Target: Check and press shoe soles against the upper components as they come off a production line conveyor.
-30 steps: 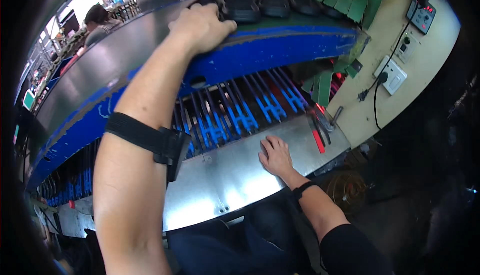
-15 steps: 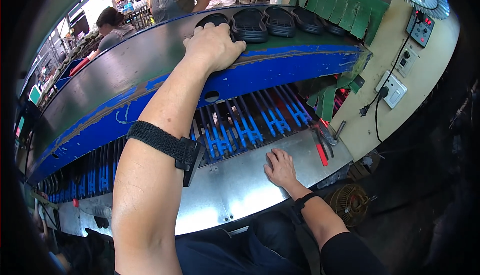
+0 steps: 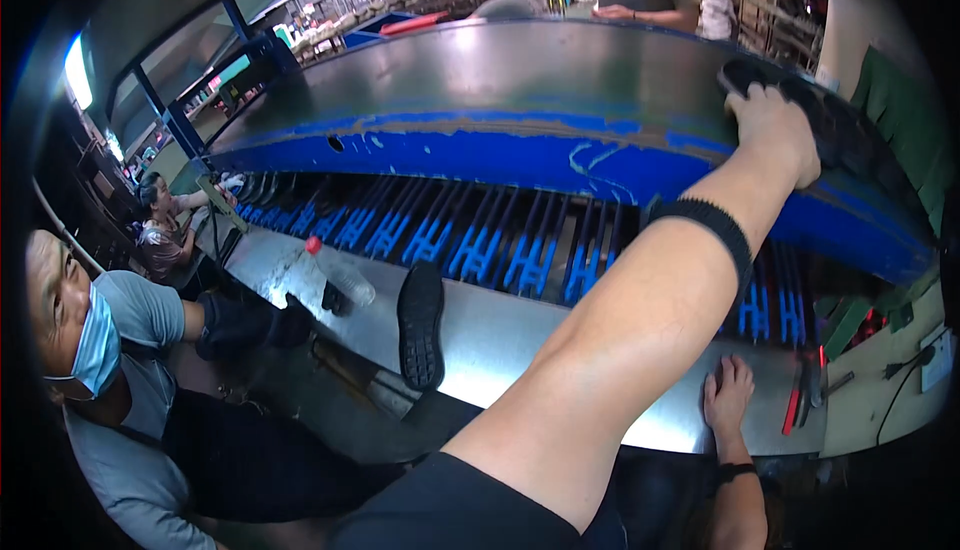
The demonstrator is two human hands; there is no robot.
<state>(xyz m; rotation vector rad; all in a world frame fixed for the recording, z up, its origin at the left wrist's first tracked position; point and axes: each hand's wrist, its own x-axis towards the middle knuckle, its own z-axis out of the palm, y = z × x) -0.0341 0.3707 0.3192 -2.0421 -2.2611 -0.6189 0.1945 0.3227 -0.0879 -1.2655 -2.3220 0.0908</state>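
My left arm reaches across to the far right, over the front edge of a long blue-framed conveyor (image 3: 480, 148). There my left hand (image 3: 775, 130) is closed over a black shoe sole (image 3: 742, 74), its fingers bent at the sole's near end. More dark soles beside it are partly hidden by the hand and blurred. My right hand (image 3: 729, 390) lies palm down on the metal ledge (image 3: 660, 415), fingers stretched out with nothing in them. Another black sole (image 3: 420, 325) lies on the ledge to the left, its treaded end over the front edge.
Blue-tipped rods (image 3: 480, 250) run beneath the conveyor. A clear bottle (image 3: 345, 280) with a red cap lies on the ledge at left. Red-handled tools (image 3: 797, 400) lie right of my right hand. A person in grey (image 3: 150, 310) is close on my left; others are farther off.
The view has swung left, so the soles and both hands appear farther right. The person in grey and the sole on the ledge now show. My left hand stays at the soles.
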